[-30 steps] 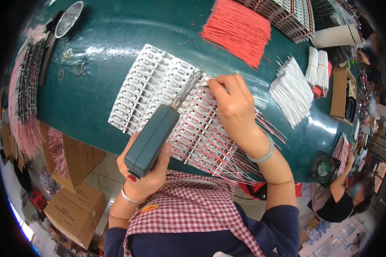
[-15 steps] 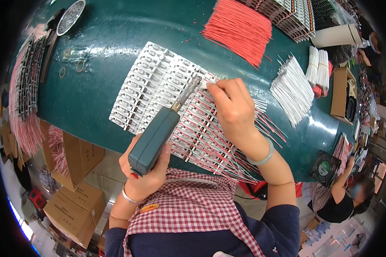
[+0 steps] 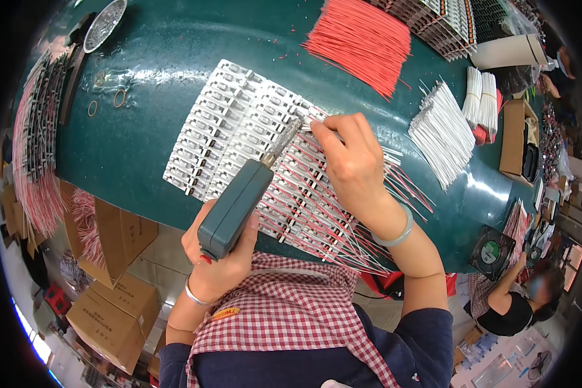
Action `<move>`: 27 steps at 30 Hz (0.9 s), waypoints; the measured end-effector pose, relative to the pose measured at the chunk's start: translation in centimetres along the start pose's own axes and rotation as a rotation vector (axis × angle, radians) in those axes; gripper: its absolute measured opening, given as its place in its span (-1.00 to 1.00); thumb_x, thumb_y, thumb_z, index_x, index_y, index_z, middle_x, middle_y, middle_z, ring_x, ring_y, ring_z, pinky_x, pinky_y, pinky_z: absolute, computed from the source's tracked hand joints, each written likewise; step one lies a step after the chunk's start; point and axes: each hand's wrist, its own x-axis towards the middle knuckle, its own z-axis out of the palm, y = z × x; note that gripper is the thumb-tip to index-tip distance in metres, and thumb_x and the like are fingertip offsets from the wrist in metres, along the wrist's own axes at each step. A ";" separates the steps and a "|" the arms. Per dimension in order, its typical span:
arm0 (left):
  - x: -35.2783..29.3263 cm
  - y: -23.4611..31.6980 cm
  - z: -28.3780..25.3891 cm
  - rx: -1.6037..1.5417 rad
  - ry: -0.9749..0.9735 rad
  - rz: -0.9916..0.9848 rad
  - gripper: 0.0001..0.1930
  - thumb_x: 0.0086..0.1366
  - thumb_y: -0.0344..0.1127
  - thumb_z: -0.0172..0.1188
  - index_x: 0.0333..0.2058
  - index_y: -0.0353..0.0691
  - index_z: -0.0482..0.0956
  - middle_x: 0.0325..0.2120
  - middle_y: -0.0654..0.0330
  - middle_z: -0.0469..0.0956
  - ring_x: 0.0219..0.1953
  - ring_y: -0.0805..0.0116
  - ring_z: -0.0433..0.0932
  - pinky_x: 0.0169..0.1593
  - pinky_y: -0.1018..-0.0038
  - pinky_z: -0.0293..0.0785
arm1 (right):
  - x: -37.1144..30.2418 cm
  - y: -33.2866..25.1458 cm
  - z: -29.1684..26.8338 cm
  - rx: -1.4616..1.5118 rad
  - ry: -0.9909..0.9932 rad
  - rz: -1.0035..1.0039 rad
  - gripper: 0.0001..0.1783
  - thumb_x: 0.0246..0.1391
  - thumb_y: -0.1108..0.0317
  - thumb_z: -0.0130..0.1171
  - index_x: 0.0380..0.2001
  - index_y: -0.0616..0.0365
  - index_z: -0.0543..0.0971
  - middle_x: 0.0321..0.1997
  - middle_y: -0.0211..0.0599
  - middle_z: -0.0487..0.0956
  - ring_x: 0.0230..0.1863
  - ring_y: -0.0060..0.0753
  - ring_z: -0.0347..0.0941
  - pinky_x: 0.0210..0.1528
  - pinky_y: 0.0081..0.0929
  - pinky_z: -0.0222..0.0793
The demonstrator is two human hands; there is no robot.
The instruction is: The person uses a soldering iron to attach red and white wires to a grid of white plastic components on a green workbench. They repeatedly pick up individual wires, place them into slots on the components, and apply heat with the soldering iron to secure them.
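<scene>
My left hand (image 3: 223,249) is closed around the dark green body of a soldering gun (image 3: 236,207). Its crusty metal tip points up and away, over the white parts. Those are small white plastic holders (image 3: 197,142) with metal contacts, lying in close rows on the table. Red and white wires (image 3: 343,239) run from the right-hand rows toward my right side. My right hand (image 3: 355,165) is closed in a pinch on a thin wire (image 3: 309,123) beside the gun's tip. The fingertips partly hide the wire's end and the part beneath.
On the green table (image 3: 136,174) lie a red wire bundle (image 3: 359,45) and white wire bundles (image 3: 441,136). A round dish (image 3: 105,26) and rubber bands (image 3: 119,98) are at the left. A small fan (image 3: 491,251) sits at the right edge, near another person (image 3: 514,297). Cardboard boxes (image 3: 113,317) stand below left.
The soldering gun and my left hand have shifted slightly up and to the right. My right hand stays nearly in place. The other person's arm at the right has moved lower.
</scene>
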 end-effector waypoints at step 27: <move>-0.8 -0.1 -0.9 0.045 0.041 0.027 -0.77 0.04 -0.59 0.36 -0.27 -0.44 0.64 -0.31 0.00 0.64 -0.40 0.28 0.65 -0.30 0.50 0.55 | 0.2 0.3 0.0 -0.001 -0.022 0.000 -0.70 -0.27 0.58 0.19 -0.32 0.29 0.61 -0.30 -0.23 0.52 -0.27 -0.21 0.43 -0.28 -0.36 0.44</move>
